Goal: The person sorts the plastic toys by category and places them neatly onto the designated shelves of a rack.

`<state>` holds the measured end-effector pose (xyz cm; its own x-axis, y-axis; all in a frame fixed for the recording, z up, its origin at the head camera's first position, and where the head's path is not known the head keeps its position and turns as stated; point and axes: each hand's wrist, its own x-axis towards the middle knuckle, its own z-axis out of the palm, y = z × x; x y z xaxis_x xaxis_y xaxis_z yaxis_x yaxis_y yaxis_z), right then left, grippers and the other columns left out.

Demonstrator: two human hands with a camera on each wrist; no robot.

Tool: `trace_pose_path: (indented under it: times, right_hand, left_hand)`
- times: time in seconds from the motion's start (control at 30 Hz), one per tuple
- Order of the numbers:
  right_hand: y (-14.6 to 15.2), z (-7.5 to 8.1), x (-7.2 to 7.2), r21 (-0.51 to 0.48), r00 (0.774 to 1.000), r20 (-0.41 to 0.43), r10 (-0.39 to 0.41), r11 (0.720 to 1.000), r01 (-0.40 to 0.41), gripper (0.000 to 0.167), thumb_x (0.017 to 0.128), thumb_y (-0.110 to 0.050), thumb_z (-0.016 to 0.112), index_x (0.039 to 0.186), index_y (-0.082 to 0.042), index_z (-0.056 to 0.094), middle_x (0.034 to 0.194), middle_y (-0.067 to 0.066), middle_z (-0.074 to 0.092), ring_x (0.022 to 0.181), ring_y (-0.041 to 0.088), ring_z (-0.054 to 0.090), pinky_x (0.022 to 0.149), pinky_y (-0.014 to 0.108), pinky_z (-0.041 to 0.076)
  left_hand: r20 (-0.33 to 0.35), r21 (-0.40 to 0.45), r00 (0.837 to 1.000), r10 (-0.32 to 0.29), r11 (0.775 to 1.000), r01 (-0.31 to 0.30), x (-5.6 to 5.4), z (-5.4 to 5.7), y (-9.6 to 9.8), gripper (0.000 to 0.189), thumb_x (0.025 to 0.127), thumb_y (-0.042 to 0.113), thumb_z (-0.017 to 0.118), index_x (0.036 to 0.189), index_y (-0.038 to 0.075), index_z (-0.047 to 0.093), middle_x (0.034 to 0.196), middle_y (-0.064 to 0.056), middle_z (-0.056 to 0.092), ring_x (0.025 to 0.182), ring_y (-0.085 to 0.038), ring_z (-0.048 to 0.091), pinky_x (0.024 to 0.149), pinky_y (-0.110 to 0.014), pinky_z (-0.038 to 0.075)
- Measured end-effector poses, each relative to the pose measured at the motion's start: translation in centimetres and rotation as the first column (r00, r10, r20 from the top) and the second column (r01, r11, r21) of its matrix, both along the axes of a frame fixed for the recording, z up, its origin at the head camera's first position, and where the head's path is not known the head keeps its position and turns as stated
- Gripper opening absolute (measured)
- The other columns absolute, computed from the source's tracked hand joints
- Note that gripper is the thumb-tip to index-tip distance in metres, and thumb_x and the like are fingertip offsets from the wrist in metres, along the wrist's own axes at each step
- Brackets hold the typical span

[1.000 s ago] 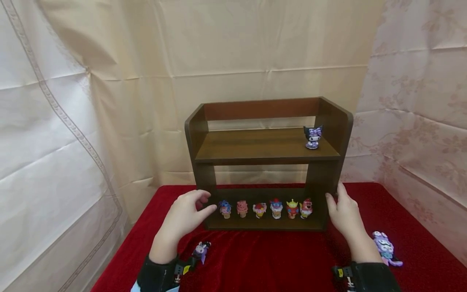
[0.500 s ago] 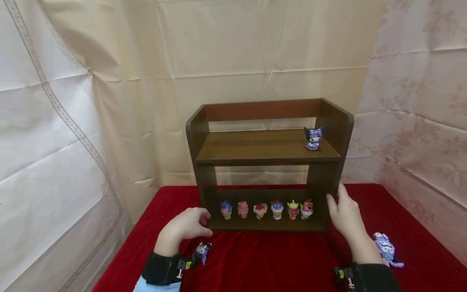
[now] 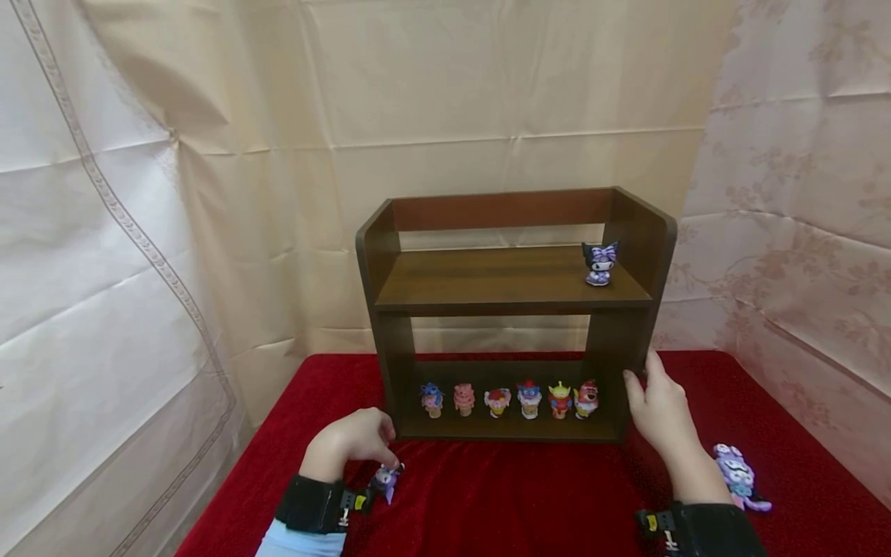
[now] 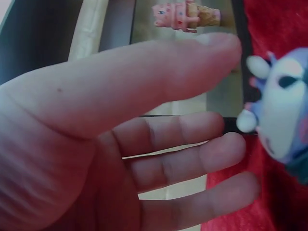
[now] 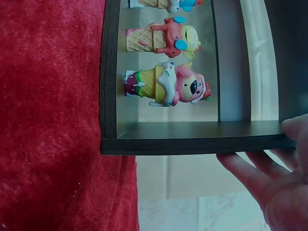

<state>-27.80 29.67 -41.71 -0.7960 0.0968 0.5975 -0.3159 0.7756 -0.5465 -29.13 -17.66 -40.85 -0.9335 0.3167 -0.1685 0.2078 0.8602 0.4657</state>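
My left hand (image 3: 353,442) hovers just above a small purple-and-white figurine (image 3: 385,483) lying on the red cloth at the front left. In the left wrist view its thumb and fingers are extended, with the figurine (image 4: 284,106) beyond the fingertips and not held. My right hand (image 3: 661,410) grips the right side panel of the dark brown two-tier shelf (image 3: 515,305). The thumb lies on the panel's inner side and the fingers are on the outer side, as the right wrist view shows.
Several ice-cream-cone figurines, among them a pink bear (image 5: 185,89), stand in a row on the lower tier. A black-and-purple figurine (image 3: 599,264) stands at the upper tier's right end. Another purple figurine (image 3: 736,476) lies on the red cloth (image 3: 515,503) beside my right forearm.
My left hand has come down from the shelf's lower left side to just over the small purple figurine. My right hand stays on the right side panel.
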Motion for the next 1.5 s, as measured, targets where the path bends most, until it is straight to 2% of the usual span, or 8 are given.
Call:
trace_pose_path:
  times: [0.1, 0.3, 0.53, 0.77, 1.0, 1.3, 1.5]
  right_hand:
    - [0.0, 0.0, 0.0, 0.0, 1.0, 0.002, 0.002, 1.0, -0.002, 0.049, 0.104, -0.008, 0.056, 0.148, 0.001, 0.036, 0.126, 0.037, 0.058, 0.109, 0.058, 0.059, 0.081, 0.07, 0.048]
    - [0.1, 0.0, -0.1, -0.001, 1.0, 0.001, -0.002, 1.0, 0.002, 0.05, 0.104, -0.009, 0.056, 0.148, 0.0, 0.036, 0.127, 0.037, 0.058, 0.109, 0.058, 0.059, 0.082, 0.071, 0.048]
    - [0.2, -0.1, -0.1, -0.003, 1.0, 0.005, -0.008, 1.0, 0.008, 0.049, 0.103, -0.008, 0.056, 0.148, 0.0, 0.036, 0.127, 0.038, 0.057, 0.11, 0.059, 0.058, 0.083, 0.072, 0.047]
    - [0.1, 0.0, -0.1, -0.001, 1.0, 0.006, -0.002, 1.0, 0.002, 0.051, 0.103, -0.008, 0.056, 0.149, 0.0, 0.035, 0.127, 0.038, 0.057, 0.109, 0.059, 0.059, 0.082, 0.071, 0.048]
    - [0.0, 0.1, -0.1, 0.003, 1.0, 0.005, -0.001, 1.0, 0.001, 0.053, 0.104, -0.009, 0.056, 0.15, -0.001, 0.034, 0.129, 0.038, 0.056, 0.11, 0.06, 0.058, 0.082, 0.072, 0.047]
    - [0.0, -0.1, -0.1, -0.002, 1.0, 0.007, -0.009, 1.0, 0.009, 0.052, 0.103, -0.009, 0.056, 0.15, -0.001, 0.035, 0.128, 0.038, 0.057, 0.11, 0.059, 0.058, 0.083, 0.072, 0.047]
    - [0.0, -0.1, -0.1, -0.002, 1.0, 0.007, -0.013, 1.0, 0.013, 0.05, 0.103, -0.009, 0.056, 0.148, 0.0, 0.036, 0.126, 0.039, 0.058, 0.111, 0.058, 0.058, 0.083, 0.072, 0.047]
  left_hand:
    - [0.017, -0.001, 1.0, 0.008, 1.0, -0.008, -0.2, -0.4, -0.1, 0.03, 0.072, 0.02, 0.092, 0.092, 0.01, 0.072, 0.081, 0.0, 0.064, 0.073, -0.021, 0.058, 0.063, -0.039, 0.051]
    - [0.056, 0.025, 0.998, 0.018, 0.999, -0.02, 0.1, -0.4, -0.2, 0.028, 0.075, 0.023, 0.091, 0.089, 0.012, 0.069, 0.074, -0.003, 0.063, 0.066, -0.022, 0.059, 0.056, -0.036, 0.048]
    - [0.099, 0.033, 0.995, 0.01, 0.999, -0.013, 0.1, -0.7, -0.1, 0.029, 0.077, 0.031, 0.089, 0.086, 0.013, 0.068, 0.071, -0.005, 0.067, 0.064, -0.022, 0.064, 0.058, -0.041, 0.054]
    - [0.104, 0.033, 0.994, -0.019, 0.999, 0.016, -0.1, -1.2, 0.4, 0.03, 0.078, 0.034, 0.088, 0.08, 0.013, 0.066, 0.068, -0.002, 0.065, 0.059, -0.02, 0.063, 0.054, -0.038, 0.053]
    - [0.1, 0.051, 0.993, -0.062, 0.997, 0.057, 0.1, -1.3, 1.0, 0.033, 0.076, 0.032, 0.09, 0.078, 0.014, 0.063, 0.066, -0.001, 0.061, 0.056, -0.016, 0.056, 0.048, -0.033, 0.05]
    - [0.181, 0.099, 0.981, -0.075, 0.993, 0.058, 0.5, -1.2, 1.6, 0.034, 0.072, 0.021, 0.093, 0.083, 0.01, 0.062, 0.075, -0.005, 0.064, 0.063, -0.021, 0.062, 0.057, -0.04, 0.057]
    - [0.203, 0.092, 0.978, -0.058, 0.995, 0.04, 0.6, -1.3, 1.9, 0.036, 0.072, 0.021, 0.093, 0.082, 0.009, 0.061, 0.075, -0.006, 0.065, 0.062, -0.025, 0.066, 0.058, -0.04, 0.058]
